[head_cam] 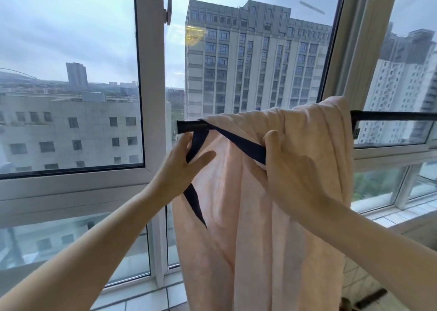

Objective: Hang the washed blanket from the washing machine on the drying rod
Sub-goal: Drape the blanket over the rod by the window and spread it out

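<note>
A pale pink blanket [250, 216] with a dark navy border hangs bunched over a black drying rod [390, 116] that runs across the window at head height. The rod's left end [189, 126] sticks out bare beyond the cloth. My left hand [182, 166] pinches the navy edge just under that left end. My right hand [290, 168] grips a fold of the blanket together with the navy border, a little below the rod. The lower part of the blanket falls out of view at the bottom.
White window frames [152, 86] stand close behind the rod, with a window handle [168, 5] high up. A tiled sill [142, 303] runs below. Tall buildings show through the glass. A dark object [371, 299] lies low at the right.
</note>
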A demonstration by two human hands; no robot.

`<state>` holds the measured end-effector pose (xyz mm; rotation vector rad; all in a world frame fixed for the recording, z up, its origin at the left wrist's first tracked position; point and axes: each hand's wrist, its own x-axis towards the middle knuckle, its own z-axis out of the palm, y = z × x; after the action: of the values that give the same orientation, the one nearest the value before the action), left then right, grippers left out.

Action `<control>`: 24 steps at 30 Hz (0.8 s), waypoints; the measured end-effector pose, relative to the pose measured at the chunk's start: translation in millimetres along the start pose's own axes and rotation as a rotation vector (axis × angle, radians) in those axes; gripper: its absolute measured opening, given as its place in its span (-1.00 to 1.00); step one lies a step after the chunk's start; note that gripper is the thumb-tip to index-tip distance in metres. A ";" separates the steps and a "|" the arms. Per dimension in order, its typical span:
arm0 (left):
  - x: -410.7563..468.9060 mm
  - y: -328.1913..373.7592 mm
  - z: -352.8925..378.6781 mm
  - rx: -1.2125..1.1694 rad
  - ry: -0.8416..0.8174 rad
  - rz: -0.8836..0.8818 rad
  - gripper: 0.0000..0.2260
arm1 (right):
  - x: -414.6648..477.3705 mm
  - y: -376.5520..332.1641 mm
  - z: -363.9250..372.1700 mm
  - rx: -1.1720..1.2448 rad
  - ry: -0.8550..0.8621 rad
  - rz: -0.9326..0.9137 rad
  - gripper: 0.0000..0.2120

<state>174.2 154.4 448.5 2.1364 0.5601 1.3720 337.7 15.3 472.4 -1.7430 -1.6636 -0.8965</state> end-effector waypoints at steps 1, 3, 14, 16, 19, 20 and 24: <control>-2.5 -6.5 1.4 0.114 0.021 0.027 -0.85 | -2.6 -2.4 3.6 0.023 0.055 -0.042 -0.69; -7.8 -18.5 3.0 0.240 0.064 0.046 -0.83 | -6.7 -5.2 8.0 -0.055 0.125 -0.092 -0.61; -63.2 -70.3 -13.2 0.390 0.030 -0.430 -0.82 | -50.8 -32.4 47.2 -0.123 -0.071 -0.192 -0.63; -77.2 -80.4 -15.8 0.394 0.011 -0.496 -0.77 | -60.7 -43.1 57.6 -0.097 -0.194 -0.157 -0.69; -101.8 -98.2 -17.6 0.404 -0.033 -0.581 -0.83 | -75.4 -58.0 81.4 0.048 -0.399 -0.036 -0.76; -110.5 -104.3 -16.9 0.404 -0.038 -0.616 -0.80 | -81.7 -61.6 90.4 0.075 -0.409 -0.011 -0.77; -143.6 -128.2 -12.7 0.403 -0.040 -0.717 -0.80 | -102.8 -72.8 124.5 0.062 -0.441 0.057 -0.76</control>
<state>98.2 169.6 271.8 1.9270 1.5091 0.8533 275.4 54.2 311.2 -2.0373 -1.8737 -0.4455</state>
